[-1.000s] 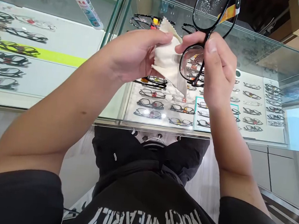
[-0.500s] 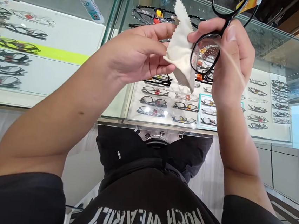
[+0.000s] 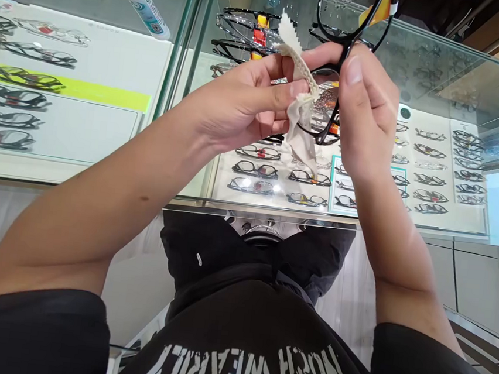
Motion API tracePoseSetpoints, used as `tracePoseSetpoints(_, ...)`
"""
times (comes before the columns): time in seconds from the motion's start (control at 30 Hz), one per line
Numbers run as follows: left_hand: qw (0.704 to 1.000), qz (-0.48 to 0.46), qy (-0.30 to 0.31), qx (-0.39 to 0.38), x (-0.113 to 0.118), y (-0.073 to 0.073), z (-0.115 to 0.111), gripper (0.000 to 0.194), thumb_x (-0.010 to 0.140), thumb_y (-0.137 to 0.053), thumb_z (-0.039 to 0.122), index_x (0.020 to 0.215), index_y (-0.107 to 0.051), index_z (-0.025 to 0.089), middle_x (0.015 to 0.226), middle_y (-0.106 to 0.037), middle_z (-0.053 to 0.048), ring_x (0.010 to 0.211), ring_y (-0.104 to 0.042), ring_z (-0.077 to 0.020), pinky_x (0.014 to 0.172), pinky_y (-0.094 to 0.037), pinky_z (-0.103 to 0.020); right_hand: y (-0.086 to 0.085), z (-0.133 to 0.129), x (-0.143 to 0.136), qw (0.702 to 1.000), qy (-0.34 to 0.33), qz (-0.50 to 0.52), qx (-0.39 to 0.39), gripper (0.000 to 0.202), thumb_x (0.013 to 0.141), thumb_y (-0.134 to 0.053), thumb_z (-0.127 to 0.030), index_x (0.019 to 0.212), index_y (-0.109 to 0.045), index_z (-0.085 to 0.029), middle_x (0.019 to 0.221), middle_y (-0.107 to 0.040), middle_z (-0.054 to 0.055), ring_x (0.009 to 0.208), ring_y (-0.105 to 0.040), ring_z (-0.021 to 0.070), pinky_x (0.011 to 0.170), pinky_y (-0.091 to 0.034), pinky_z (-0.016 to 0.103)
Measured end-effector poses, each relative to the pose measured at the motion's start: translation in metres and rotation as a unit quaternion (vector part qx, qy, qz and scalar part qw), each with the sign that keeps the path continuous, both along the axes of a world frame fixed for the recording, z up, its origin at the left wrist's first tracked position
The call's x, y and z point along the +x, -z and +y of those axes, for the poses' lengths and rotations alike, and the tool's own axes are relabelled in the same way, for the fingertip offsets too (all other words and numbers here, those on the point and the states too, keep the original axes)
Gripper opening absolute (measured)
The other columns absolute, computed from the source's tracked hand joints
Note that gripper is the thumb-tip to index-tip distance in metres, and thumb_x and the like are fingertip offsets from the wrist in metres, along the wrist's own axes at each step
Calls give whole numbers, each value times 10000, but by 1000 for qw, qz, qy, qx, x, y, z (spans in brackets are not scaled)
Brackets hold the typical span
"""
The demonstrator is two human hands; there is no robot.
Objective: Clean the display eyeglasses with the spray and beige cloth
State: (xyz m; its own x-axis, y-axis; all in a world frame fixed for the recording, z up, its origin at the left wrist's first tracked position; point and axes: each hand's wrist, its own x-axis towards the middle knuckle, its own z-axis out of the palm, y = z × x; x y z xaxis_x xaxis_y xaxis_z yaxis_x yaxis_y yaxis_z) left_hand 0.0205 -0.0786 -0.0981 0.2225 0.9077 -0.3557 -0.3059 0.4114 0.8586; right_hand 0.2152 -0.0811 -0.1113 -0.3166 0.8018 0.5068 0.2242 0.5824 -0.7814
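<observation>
Between the thumb and fingers of my left hand (image 3: pixel 253 96) is a white cleaning cloth (image 3: pixel 302 139) with zigzag edges, folded over the near lens. My right hand (image 3: pixel 367 107) grips a pair of black-framed eyeglasses (image 3: pixel 347 39) around the bridge, one lens up and the other down toward the cloth. Droplets dot the upper lens. A yellow tag (image 3: pixel 374 12) hangs by the far temple. The cloth and my left fingers cover part of the lower lens.
Below my hands is a glass display case (image 3: pixel 274 206) with rows of eyeglasses inside. More frames (image 3: pixel 247 31) lie stacked on the glass behind my left hand. A white spray bottle (image 3: pixel 137 0) lies at the upper left.
The eyeglasses have moved left, toward my left hand. The cloth, spread out beside the lens before, is now folded around its edge, with my left thumb pressing on it.
</observation>
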Motion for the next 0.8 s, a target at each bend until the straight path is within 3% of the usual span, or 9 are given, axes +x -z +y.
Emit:
tracePoseSetpoints(0.1,988,-84,56,114,0,6,-4,162,961,-850,185,1063,-729,221,665,-520,75,517,-478,-48,575,-396,-202,-2,0,-1,999,11,-16,42,445,1106,-442,-704,1181,-799,-449,1246,-768,-24,1249,-722,294,1217,-585,530)
tracePoseSetpoints(0.2,984,-50,69,154,2,6,-10,209,980,-852,286,948,-669,192,674,-497,50,527,-447,-60,546,-331,-224,-1,0,-3,998,40,-31,45,521,1092,-379,-738,1224,-796,-454,1302,-764,-7,1299,-707,311,1246,-572,541)
tracePoseSetpoints(0.4,971,-1,89,221,6,6,-17,315,1088,-681,368,857,-616,164,681,-393,55,545,-414,-21,579,-312,-186,4,-2,-7,998,21,28,43,437,1134,-407,-644,1288,-787,-492,1308,-755,-42,1325,-698,260,1248,-563,480)
tracePoseSetpoints(0.5,950,-6,107,293,4,18,-11,381,1000,-786,532,1004,-682,166,776,-479,43,641,-517,-46,623,-404,-194,4,-1,-8,998,20,30,46,430,1131,-444,-650,1283,-801,-464,1301,-751,-25,1289,-698,262,1208,-573,476)
tracePoseSetpoints(0.6,941,15,101,324,2,26,-7,524,931,-826,654,1116,-694,181,922,-608,-5,832,-680,-148,722,-540,-286,5,1,-8,998,6,37,52,450,1138,-447,-653,1263,-811,-421,1286,-751,-18,1231,-688,257,1200,-556,495)
tracePoseSetpoints(0.7,947,62,68,309,1,24,-8,473,973,-803,607,1168,-704,188,1010,-676,-44,1049,-753,-263,840,-608,-382,7,5,-9,998,25,28,44,535,1096,-433,-750,1135,-819,-381,1225,-741,7,1168,-668,268,1179,-563,521)
tracePoseSetpoints(0.8,950,60,56,301,2,18,-11,397,1006,-797,498,1246,-711,192,1074,-707,-51,1125,-762,-274,911,-620,-402,9,8,-10,998,51,19,29,620,1021,-434,-857,1064,-807,-364,1146,-725,57,1176,-649,309,1145,-579,528)
